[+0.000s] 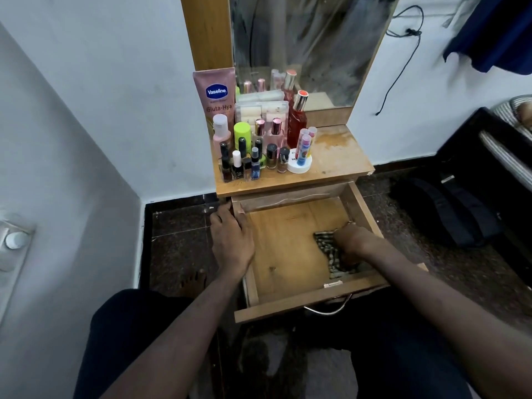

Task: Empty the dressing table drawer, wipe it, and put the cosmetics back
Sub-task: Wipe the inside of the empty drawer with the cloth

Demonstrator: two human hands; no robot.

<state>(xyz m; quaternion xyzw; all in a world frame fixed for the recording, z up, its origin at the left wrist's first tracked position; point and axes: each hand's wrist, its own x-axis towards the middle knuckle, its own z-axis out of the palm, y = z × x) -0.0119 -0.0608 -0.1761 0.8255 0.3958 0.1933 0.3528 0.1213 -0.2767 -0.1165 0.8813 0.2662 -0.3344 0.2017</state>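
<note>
Far left: a white wall (72, 125) with a round white fitting (15, 240) low on it. Next, on the left part of the wooden table top (342, 156), the cosmetics, all out of the drawer: a pink tube (214, 93) reading "Vaseline" and "Gluta-Hya", a pale pink bottle (221, 131), a lime-green capped bottle (241, 133), dark nail polish bottles (239, 165) in a tight front row, a clear packet (262, 110) behind, a red bottle (298, 119), two lip balm sticks (304, 145) upright on a white round lid (299, 167) whose writing is too hidden to read. Behind these, a smudged mirror (311, 38).

Below: left hand (231, 240) laid over the left wall of the open drawer (288, 254), fingers relaxed, spread along the rim. Further right, inside the drawer near its right wall, right hand (349, 240) pressing down on a dark patterned cloth (326, 249) against the drawer floor; fingers bent over the cloth. Front edge: a metal handle (328, 311).

Far right: a black cable (403, 47) on the wall, a dark bag (449, 208) on the floor.
</note>
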